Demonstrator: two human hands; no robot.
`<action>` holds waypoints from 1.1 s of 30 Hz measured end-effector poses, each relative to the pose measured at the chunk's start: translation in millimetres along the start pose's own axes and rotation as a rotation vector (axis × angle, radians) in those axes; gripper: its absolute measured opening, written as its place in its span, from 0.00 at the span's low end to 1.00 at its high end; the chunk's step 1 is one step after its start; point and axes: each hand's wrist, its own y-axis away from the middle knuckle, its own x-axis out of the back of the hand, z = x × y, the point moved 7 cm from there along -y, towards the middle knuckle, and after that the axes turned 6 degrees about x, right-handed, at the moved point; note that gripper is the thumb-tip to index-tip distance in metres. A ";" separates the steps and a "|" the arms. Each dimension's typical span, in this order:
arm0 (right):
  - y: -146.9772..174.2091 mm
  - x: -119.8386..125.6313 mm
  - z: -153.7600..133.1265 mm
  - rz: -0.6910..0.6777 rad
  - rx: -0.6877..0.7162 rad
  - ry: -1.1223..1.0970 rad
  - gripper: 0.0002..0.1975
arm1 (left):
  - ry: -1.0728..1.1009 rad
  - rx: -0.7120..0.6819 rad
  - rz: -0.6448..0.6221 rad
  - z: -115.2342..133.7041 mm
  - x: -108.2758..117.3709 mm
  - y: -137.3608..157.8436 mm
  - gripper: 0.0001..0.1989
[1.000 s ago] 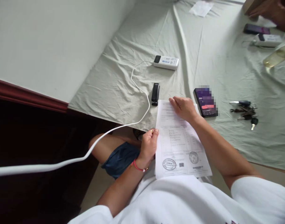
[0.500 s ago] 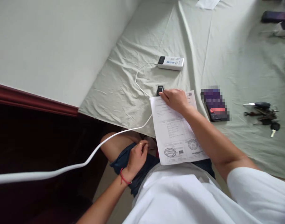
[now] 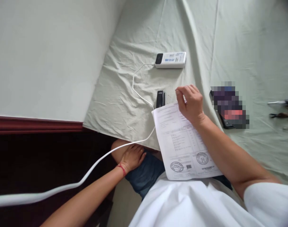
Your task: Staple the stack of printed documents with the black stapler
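Right fingers (image 3: 185,91) curled over paper (image 3: 180,135), grip unclear; left fingers (image 3: 135,148) loosely extended on knee (image 3: 117,143).

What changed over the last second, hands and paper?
Left hand let go of the paper at its left edge and moved onto the left thigh. Paper shifted left, now hiding the near end of the stapler and part of the white cable. Right hand moved left toward the stapler, then back right; grip unclear. Unchanged: power bank, stapler, phone on the cloth.
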 end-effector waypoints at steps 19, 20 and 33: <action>1.6 -11.3 12.7 -0.311 0.075 -0.116 0.14 | 0.066 0.114 -0.078 3.3 4.9 -5.6 0.12; 1.8 -11.7 14.2 -0.302 0.063 -0.096 0.13 | 0.070 0.115 -0.069 2.5 4.2 -4.1 0.12; 7.4 -28.4 16.6 -0.366 -0.002 -0.170 0.17 | 0.007 0.163 -0.093 -0.4 -0.5 -2.4 0.11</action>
